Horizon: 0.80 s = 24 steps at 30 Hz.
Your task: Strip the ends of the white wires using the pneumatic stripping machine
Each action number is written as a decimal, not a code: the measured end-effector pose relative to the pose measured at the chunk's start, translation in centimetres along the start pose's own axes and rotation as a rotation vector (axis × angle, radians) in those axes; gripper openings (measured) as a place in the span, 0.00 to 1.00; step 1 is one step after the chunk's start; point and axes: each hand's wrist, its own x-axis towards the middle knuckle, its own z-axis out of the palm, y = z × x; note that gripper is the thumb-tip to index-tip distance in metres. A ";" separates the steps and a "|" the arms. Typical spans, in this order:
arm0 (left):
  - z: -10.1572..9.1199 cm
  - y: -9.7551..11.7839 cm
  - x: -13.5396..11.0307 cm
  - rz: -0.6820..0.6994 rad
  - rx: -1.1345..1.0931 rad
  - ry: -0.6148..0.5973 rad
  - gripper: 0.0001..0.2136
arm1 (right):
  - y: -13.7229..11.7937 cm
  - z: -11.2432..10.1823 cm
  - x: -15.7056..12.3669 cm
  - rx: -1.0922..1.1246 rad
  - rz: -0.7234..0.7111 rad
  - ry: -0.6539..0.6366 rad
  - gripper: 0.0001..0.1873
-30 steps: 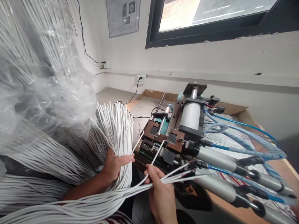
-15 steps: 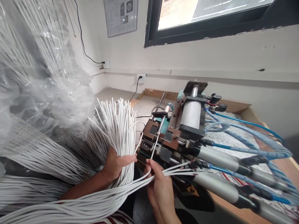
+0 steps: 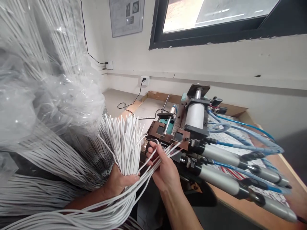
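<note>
My left hand (image 3: 117, 183) is wrapped round a thick upright bundle of white cables (image 3: 126, 143), thumb across the front, their cut ends fanning out above. To the right of it, my right hand (image 3: 165, 169) is closed on several loose white cables (image 3: 144, 179), which trail in a curve to the lower left. Its fingers are bent near one cable's end, just in front of the jaws of a pneumatic wire stripping machine (image 3: 165, 132). The loose cables' tips stick out past my thumb, in front of the machine's jaw blocks.
More cable bundles (image 3: 59, 159) lie at the left, some under clear plastic wrap (image 3: 67, 102). Silver air cylinders (image 3: 220, 177) and blue hoses (image 3: 240, 145) reach rightward from the machine over a wooden-edged bench (image 3: 266, 167). A black power cord (image 3: 137, 95) runs to a wall socket.
My right hand has risen with the loose cables. The cable that reached into the machine's jaws is out of them. The upright bundle sits slightly lower in view, still in my left hand.
</note>
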 end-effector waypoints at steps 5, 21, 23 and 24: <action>-1.9 -2.2 -0.2 -0.081 -0.002 0.172 0.09 | -0.6 -0.2 -1.0 -0.068 -0.213 0.079 0.19; -3.9 -2.6 1.1 -0.123 -0.056 0.262 0.12 | 3.0 -5.6 -1.1 -0.361 -0.263 0.093 0.16; -3.7 -2.5 1.3 -0.123 -0.057 0.260 0.12 | 2.8 -5.3 -0.8 -0.332 -0.236 0.106 0.17; -3.6 -2.4 1.4 -0.125 -0.060 0.254 0.12 | 2.7 -5.2 -0.7 -0.316 -0.219 0.108 0.17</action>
